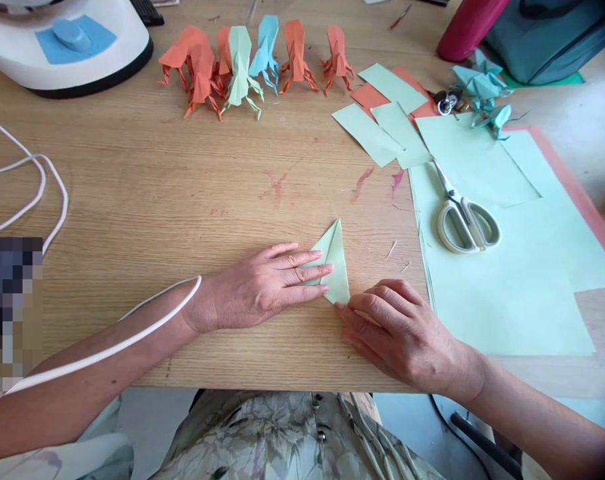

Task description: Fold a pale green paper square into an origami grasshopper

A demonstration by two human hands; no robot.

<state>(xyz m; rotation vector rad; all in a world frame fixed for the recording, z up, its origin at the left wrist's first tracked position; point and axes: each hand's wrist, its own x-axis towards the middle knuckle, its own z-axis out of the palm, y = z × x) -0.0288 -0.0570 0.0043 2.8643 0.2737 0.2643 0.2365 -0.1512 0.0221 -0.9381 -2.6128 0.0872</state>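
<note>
A light green folded paper (338,267) lies on the wooden table near its front edge, its narrow point away from me and a crease running down from it. My left hand (267,283) rests flat across the paper's left part, fingers stretched and slightly apart, hiding that side. At the lower right corner, my right hand (397,333) is closed, with thumb and forefinger pinching the paper's edge; its other fingers are curled under. Scissors (466,223) with pale handles lie shut to the right, on light green sheets (502,293).
Several folded paper figures (239,67) in orange, green and blue stand at the back. Cut paper pieces (367,133) lie back right, beside teal folded figures (482,87). A white appliance (87,47) stands back left. A white cable (62,193) loops at left and crosses my left forearm.
</note>
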